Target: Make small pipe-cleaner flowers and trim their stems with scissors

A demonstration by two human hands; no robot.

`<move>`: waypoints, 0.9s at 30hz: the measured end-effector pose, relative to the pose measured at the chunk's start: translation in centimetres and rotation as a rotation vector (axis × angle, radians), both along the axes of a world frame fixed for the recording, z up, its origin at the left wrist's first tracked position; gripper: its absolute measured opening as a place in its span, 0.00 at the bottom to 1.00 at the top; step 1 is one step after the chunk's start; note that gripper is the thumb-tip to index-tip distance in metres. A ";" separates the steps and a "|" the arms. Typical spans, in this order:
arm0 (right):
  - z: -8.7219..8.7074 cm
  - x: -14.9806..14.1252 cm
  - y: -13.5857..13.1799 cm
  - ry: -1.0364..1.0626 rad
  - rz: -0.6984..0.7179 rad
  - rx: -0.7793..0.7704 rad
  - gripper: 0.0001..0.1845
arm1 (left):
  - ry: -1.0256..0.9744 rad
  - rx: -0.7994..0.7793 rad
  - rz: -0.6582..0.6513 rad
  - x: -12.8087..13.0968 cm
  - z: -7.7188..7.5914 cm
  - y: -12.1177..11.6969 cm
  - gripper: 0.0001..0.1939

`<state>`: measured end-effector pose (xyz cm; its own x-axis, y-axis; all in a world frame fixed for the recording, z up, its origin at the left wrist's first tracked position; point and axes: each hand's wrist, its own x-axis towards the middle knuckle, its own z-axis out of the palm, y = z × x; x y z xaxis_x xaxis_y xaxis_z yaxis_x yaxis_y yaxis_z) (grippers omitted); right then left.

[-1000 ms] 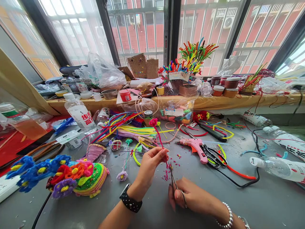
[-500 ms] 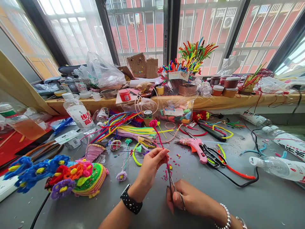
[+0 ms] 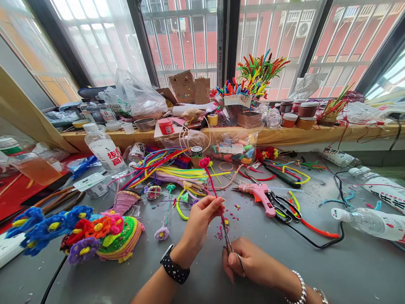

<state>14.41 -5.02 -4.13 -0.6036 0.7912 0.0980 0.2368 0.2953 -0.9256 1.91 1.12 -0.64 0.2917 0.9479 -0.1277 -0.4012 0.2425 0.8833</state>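
My left hand (image 3: 198,220), with a black watch on the wrist, pinches the stem of a pink pipe-cleaner flower (image 3: 205,163) between thumb and fingers. The flower points up and away from me. In my right hand (image 3: 251,259) is a pair of scissors (image 3: 228,240), its handles around my thumb and fingers. The blades reach up to the stem's lower end, just beneath my left fingertips, and look nearly closed. Pink fuzz scraps (image 3: 219,232) lie on the table beside the blades. Whether the blades touch the stem I cannot tell.
A pink glue gun (image 3: 257,194) and black-handled pliers (image 3: 284,207) lie to the right. Pipe-cleaner bundles (image 3: 177,179) spread behind my left hand. At left sits a basket-like piece with colourful flowers (image 3: 123,240). Water bottles (image 3: 370,221) lie along the right edge.
The scissor blades have drawn closer together, and my right hand has shifted up very slightly. My left hand and the pink flower stay almost where they were.
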 end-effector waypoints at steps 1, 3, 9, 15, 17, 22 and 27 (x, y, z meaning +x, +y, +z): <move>-0.1 0.0 0.0 0.006 -0.006 0.002 0.40 | 0.000 -0.001 0.003 0.0 0.0 0.0 0.06; -0.3 0.0 0.1 0.014 -0.014 -0.004 0.40 | -0.002 -0.001 0.009 0.0 0.0 0.0 0.07; -0.6 0.0 0.0 0.007 -0.030 -0.032 0.41 | -0.010 0.003 0.027 0.0 -0.1 0.1 0.07; -0.2 0.0 -0.1 0.029 0.003 -0.052 0.42 | -0.019 -0.011 0.034 0.0 0.0 0.0 0.08; -0.3 0.1 -0.1 0.043 0.014 -0.073 0.42 | -0.024 -0.016 0.031 0.0 0.0 0.0 0.08; -0.6 0.2 -0.1 0.093 0.028 -0.102 0.40 | -0.029 -0.011 0.025 0.0 -0.1 0.0 0.07; -0.8 0.1 -0.1 0.122 -0.012 -0.134 0.38 | -0.043 -0.007 0.037 -0.1 -0.1 0.1 0.07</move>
